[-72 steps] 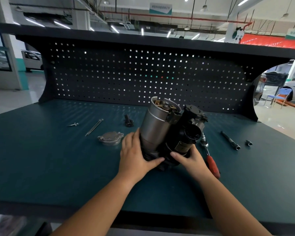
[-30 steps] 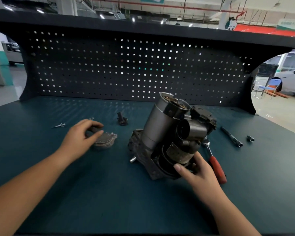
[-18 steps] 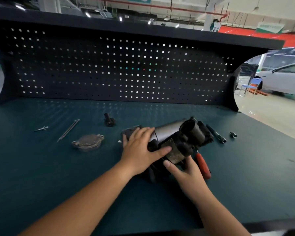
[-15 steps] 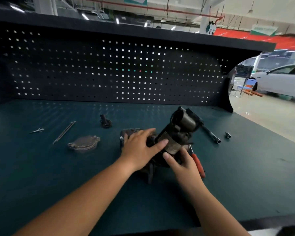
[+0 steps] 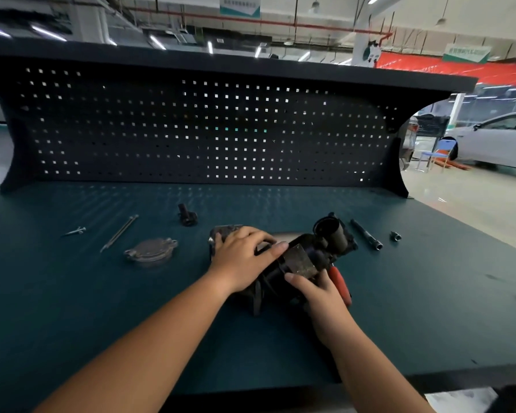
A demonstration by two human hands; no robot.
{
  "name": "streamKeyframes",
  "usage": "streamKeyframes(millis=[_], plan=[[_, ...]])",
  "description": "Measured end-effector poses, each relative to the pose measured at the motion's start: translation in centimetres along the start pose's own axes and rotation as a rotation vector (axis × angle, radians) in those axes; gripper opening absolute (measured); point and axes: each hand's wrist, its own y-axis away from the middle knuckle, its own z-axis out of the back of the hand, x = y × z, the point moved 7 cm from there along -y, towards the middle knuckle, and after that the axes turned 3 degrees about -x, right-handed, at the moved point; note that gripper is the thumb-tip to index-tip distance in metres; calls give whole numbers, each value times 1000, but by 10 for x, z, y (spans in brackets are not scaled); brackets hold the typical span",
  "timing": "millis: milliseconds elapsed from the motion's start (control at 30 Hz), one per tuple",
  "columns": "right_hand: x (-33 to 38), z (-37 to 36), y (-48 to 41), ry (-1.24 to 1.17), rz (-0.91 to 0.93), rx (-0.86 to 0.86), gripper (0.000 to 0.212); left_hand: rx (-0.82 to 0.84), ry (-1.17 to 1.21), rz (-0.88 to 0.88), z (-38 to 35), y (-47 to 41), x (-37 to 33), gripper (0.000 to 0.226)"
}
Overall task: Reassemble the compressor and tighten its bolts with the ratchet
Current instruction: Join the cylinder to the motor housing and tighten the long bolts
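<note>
Left hand (image 5: 241, 259) and right hand (image 5: 320, 295) both clasp the compressor (image 5: 329, 244); its label (image 5: 301, 260) is unreadable

matt metal compressor (image 5: 310, 257), perforated pegboard (image 5: 191, 129)

Only 2 arms of the person are in view. The left hand (image 5: 245, 259) and the right hand (image 5: 320, 296) are bare. The left forearm (image 5: 149, 338) and the right forearm (image 5: 370, 368) are bare too, as far as the lower edge of the view. The nail (image 5: 281, 245) on the left thumb is cut short and is rounded.
</note>
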Motion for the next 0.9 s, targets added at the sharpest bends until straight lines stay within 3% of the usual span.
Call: streamKeyframes(millis=[200, 300, 367, 500, 667, 900], plan=[[-5, 12, 0, -102, -83, -59, 33, -7, 102, 36, 3, -3, 1, 78], [-3, 26, 3, -110, -76, -106, 29, 41, 5, 95, 2, -9, 3, 49], [-1, 36, 6, -83, -62, -127, 27, 66, -203, 74, 4, -19, 2, 42], [5, 56, 12, 42, 10, -183, 28, 178, -447, -98, -3, -45, -16, 71], [5, 62, 16, 47, 23, -189, 29, 409, -510, -88, -42, -64, -26, 95], [4, 62, 15, 93, 17, -171, 19, 311, -529, -134, -47, -67, -20, 77]])
